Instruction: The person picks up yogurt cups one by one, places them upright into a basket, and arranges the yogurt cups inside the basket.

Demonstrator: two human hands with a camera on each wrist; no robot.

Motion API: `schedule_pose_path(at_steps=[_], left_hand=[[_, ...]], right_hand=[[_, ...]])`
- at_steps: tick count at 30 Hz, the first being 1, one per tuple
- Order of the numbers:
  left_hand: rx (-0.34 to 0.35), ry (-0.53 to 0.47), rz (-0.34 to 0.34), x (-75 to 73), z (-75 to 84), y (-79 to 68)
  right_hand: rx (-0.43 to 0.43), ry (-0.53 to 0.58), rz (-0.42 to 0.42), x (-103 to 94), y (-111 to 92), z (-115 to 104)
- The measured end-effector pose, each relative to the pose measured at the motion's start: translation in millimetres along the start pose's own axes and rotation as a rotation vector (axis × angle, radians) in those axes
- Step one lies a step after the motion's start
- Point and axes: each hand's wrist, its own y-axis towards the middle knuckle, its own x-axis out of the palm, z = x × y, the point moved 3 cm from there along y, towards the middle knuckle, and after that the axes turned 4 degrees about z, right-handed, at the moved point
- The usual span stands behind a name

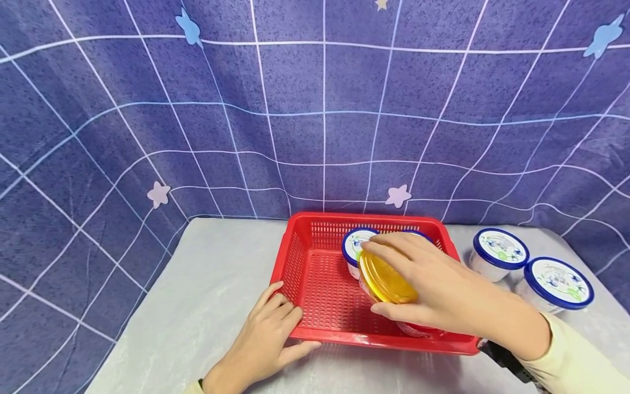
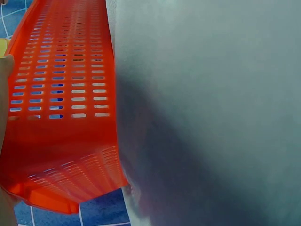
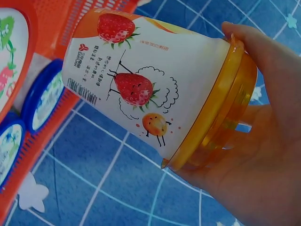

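Right grip clamps the strawberry cup just below it by its amber lid, left grip holds the red basket; probably light and dentable, the cup suits holding by that stiffer lid.

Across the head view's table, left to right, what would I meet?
Left hand, round blue-lidded plastic tub inside the red slotted plastic basket, strawberry-printed white cup with yellow plastic lid, matching blue-lidded tub outside, farthest-right blue-lidded tub.
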Motion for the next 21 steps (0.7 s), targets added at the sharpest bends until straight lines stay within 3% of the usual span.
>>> schedule_pose_path(at_steps=[15, 21], left_hand=[[0.007, 0.004, 0.004, -0.3, 0.7, 1.4], [-0.002, 0.005, -0.010, 0.4, 0.4, 0.1]], right_hand=[[0.022, 0.026, -0.208, 33.8, 15.1, -0.1], [-0.062, 0.022, -0.223, 53.0, 20.2, 4.0]])
